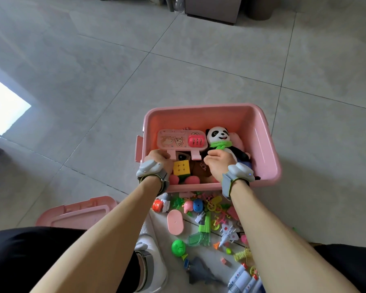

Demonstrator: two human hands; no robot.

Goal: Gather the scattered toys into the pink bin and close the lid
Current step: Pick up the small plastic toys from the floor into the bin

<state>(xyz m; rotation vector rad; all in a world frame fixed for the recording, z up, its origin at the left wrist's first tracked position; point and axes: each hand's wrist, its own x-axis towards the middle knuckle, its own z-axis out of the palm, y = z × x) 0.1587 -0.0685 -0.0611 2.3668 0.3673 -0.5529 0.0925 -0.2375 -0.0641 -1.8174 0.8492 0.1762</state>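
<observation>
The open pink bin (264, 144) stands on the floor ahead of me. Inside lie a pink toy case with a red lock (178, 139), a panda plush with a green scarf (219, 136), a yellow puzzle cube (181, 168) and a brown doll under them. My left hand (160, 158) is curled at the near left corner of the case. My right hand (218, 162) grips the panda plush at its belly. The bin's pink lid (76, 212) lies on the floor at my left. Several small toys (201, 220) are scattered between the bin and me.
A green ball (178, 247), a white toy plane (228, 233), a pink oval piece (175, 222), a grey shark toy (201, 273) and blue-white rockets (244, 280) lie near my knees. Furniture and a bin stand at the far wall (213, 9). Grey floor tiles surround everything.
</observation>
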